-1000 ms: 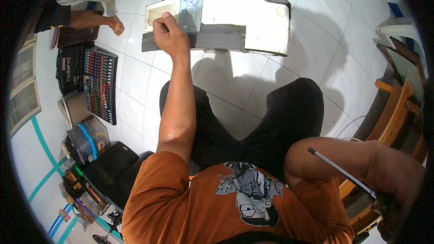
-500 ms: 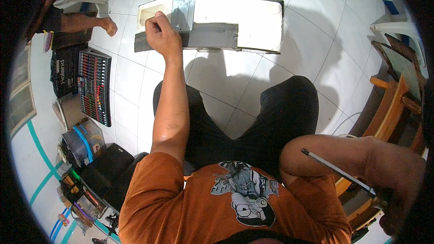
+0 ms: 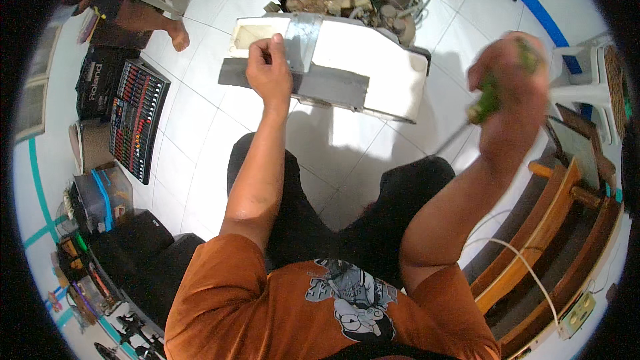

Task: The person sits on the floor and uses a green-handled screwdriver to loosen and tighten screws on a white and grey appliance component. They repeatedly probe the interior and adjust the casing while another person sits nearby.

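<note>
A white casing (image 3: 385, 77) lies crosswise beyond my knees, with a metal plate (image 3: 305, 33) over its left part and a dark grey strip (image 3: 333, 89) along its near side. My left hand (image 3: 269, 73) rests over the casing's left end, fingers curled and thumb raised; what, if anything, they pinch is hidden. Raised at the right, blurred by motion, my right hand (image 3: 510, 73) is closed round the green handle of a screwdriver (image 3: 485, 104), whose long shaft points down and left toward my right knee.
Behind the casing sits a grimy machine (image 3: 393, 13) with hoses. At left are another person's bare leg (image 3: 153, 20), an audio mixer (image 3: 137, 120) and stacked gear (image 3: 107, 200). A white plastic chair (image 3: 593, 93) and a wooden bench (image 3: 553, 240) with a cable stand at right.
My right hand has swung from beside my body at lower right up to upper right with the screwdriver. The camera view has shifted; more of the machine behind the casing now shows.
</note>
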Tool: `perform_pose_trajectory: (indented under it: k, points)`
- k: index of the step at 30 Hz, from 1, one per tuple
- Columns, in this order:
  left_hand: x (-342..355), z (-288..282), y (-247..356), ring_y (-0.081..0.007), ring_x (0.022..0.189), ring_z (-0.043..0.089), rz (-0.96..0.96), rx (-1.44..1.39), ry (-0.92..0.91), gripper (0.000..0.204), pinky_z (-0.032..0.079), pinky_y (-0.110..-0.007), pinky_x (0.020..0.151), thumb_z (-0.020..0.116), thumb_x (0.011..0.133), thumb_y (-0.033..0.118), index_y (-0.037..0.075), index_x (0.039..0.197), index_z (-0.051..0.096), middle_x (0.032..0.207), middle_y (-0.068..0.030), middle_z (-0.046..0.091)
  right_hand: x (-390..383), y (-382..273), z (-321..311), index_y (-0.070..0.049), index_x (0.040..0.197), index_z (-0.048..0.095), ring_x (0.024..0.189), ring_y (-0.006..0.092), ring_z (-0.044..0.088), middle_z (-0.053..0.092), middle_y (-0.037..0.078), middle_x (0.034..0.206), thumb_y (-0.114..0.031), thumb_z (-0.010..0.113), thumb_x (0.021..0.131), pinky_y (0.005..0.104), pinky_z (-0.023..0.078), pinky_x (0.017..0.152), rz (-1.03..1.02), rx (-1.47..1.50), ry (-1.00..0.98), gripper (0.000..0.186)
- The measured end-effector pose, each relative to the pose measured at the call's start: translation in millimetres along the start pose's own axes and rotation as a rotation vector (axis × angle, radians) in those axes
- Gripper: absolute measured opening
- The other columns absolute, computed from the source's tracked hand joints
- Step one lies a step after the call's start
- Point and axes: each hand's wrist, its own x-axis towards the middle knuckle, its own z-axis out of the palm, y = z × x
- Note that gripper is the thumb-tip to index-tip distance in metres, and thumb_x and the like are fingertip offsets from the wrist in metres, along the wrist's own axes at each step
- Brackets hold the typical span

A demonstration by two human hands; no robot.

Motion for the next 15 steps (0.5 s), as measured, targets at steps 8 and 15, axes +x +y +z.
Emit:
perform_pose_trajectory:
  k: [8,15]
  points:
    - [1.2,-3.2,-3.1,-0.0125,0.069,0.057,-0.090,-0.014,-0.019,0.037,0.048,-0.031,0.067,0.075,0.104,0.039,0.002,0.096,0.071,0.075,-0.0027,0.065,-2.0,51.9,46.5,-0.004,0.112,0.059,0.075,0.0146,0.063,0.066,0.006,0.084,-0.053,0.061,0.110,0.0339,0.054,0.066,0.512,-0.172,-0.253,0.049]
    - [2.3,-5.7,-2.6,-0.0130,0.071,0.059,-0.111,-0.021,-0.038,0.034,0.050,-0.031,0.069,0.077,0.102,0.037,0.003,0.099,0.075,0.076,-0.0042,0.068,-1.5,70.2,65.1,0.000,0.118,0.058,0.073,0.0193,0.066,0.066,0.009,0.084,-0.050,0.061,0.108,0.0373,0.054,0.067,0.754,-0.335,-0.238,0.051]
